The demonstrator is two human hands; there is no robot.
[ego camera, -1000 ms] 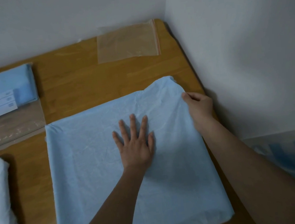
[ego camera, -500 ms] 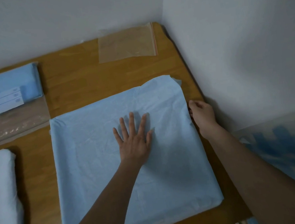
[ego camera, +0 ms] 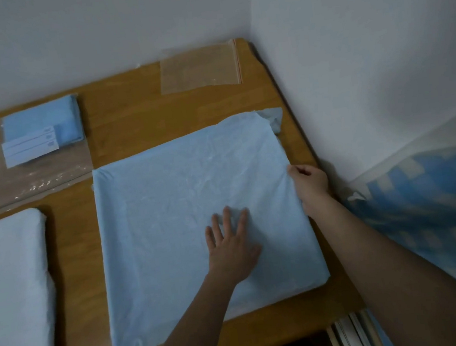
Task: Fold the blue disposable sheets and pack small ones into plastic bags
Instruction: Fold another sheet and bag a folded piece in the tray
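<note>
Fingers of my left hand [ego camera: 231, 250] lie spread and flat on the blue sheet [ego camera: 186, 220], pressing it down near its 4 o'clock part, while the fingers of my right hand [ego camera: 309, 183] curl round and pinch the sheet's 3 o'clock edge. This sheet lies folded into a broad square in the middle of the bench [ego camera: 129, 118], one loose corner poking out at 1 o'clock. It looks thin, soft and very light, likely to slide on the wood and to crease or tear if tugged hard, so I judge the edges and corners the right places to take hold, with a flat palm as anchor.

Compared with a second ago, my left hand has slid down and toward me across the sheet, and my right has travelled along the edge from the far corner, which now lies flatter.

Around it: a folded white sheet [ego camera: 11, 300] at 9 o'clock, a filled plastic bag [ego camera: 37, 154] at 10 o'clock, an empty plastic bag [ego camera: 199, 68] at 12 o'clock.
</note>
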